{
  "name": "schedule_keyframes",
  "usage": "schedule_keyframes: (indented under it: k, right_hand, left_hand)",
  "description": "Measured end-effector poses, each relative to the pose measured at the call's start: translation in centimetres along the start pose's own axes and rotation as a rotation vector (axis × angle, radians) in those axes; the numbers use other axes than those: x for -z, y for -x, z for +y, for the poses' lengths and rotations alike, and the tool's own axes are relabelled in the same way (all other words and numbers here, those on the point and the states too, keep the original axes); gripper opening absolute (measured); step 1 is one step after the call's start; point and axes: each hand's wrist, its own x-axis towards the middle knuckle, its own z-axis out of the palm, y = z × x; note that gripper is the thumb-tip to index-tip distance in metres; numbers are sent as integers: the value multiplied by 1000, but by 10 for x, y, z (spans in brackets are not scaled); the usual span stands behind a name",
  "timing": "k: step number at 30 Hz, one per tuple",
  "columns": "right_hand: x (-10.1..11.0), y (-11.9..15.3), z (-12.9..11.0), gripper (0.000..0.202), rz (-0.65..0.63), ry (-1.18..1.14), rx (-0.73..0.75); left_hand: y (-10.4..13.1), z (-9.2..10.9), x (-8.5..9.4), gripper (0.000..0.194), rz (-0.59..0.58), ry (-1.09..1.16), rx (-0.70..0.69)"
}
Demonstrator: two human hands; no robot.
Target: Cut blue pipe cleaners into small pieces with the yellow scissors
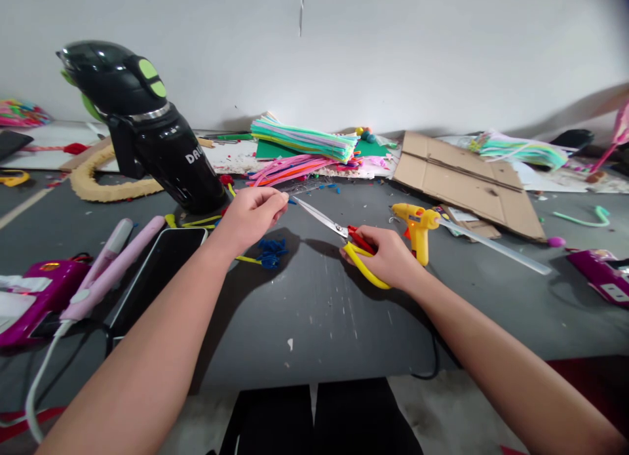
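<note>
- The scissors [322,219], with slim silver metal blades, one red plastic handle and one yellow looped handle, are above the middle of the dark grey tabletop [314,330], their blades lying nearly together and pointing up and leftward toward the left hand.
- The right hand [386,252] has its fingers curled around the handles, gripping them.
- The left hand [253,212] has its thumb and index finger pressed together at the blade tips, pinching a tiny dark-blue piece [293,201] (only a sliver of it shows).
- A tangled heap of dark-blue curled bits [272,252] lies below the left hand, just beside a thin yellow strip [248,259].
- A yellow glue gun [417,225] with a long translucent glue stick [496,248] lies just beyond the right hand, crowding that side.
- A tall black bottle with light-green buttons [171,157] stands beyond the left forearm, partly covering a tan ring [93,183].
- Left of that forearm lie a black-screened phone [154,271] and a pale pink two-armed tool [115,265].
- Toward the wall are bundled mint, yellow and lilac fuzzy stems [304,139], pink and orange stems [289,170] and a folded brown cardboard sheet [466,179].
</note>
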Motion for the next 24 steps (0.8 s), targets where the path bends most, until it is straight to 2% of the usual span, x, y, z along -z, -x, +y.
schedule_keyframes:
  k: [11, 24]
  right_hand:
    - [3, -1, -3, 26, -19, 41, 4]
    - [3, -1, -4, 30, -30, 53, -6]
  left_hand:
    - [2, 3, 0, 30, -30, 25, -2]
    - [2, 4, 1, 28, -36, 49, 21]
